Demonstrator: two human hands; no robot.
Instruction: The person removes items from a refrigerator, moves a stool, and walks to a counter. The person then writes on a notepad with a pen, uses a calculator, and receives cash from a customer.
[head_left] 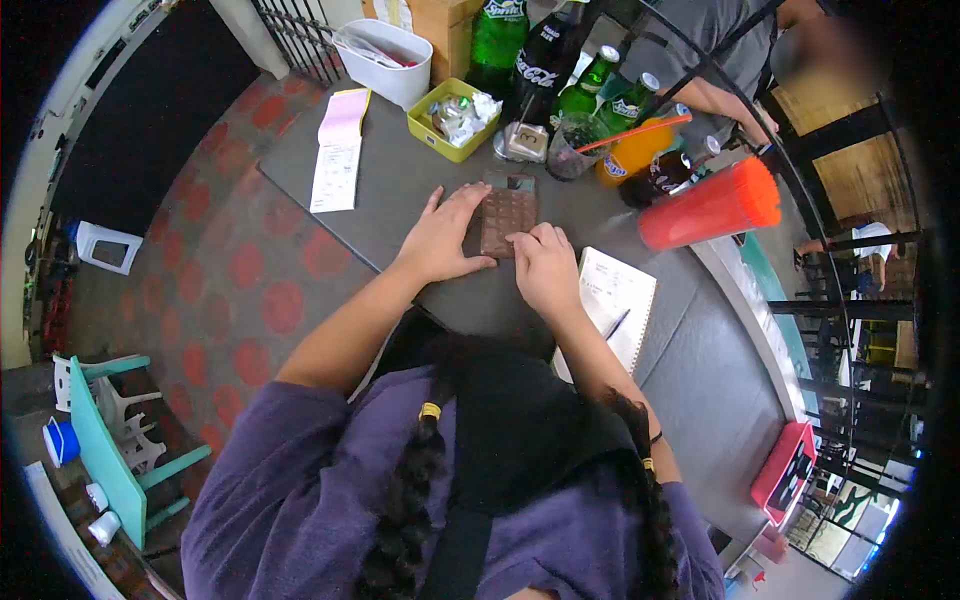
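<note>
A brown calculator [509, 222] with a small grey display at its far end lies flat on the grey table, just ahead of me. Along its left edge rests my left hand [445, 235], fingers stretched forward and thumb apart, the fingertips touching its upper left side. My right hand [548, 268] is at the lower right corner, its fingers curled in and a fingertip on the keys; I see nothing held in it. Close by on the right is an open spiral notebook [617, 300] with handwriting, and a pen [617, 325] lies across it, partly beside my right forearm.
A receipt pad [338, 165] lies left. Behind stand a yellow tray [455, 150] with crumpled bits, a white bin [400, 85], a Coca-Cola bottle [540, 70], green bottles [497, 40], a glass [575, 155] and a red tumbler [700, 210]. A person [690, 70] is beyond the metal bars.
</note>
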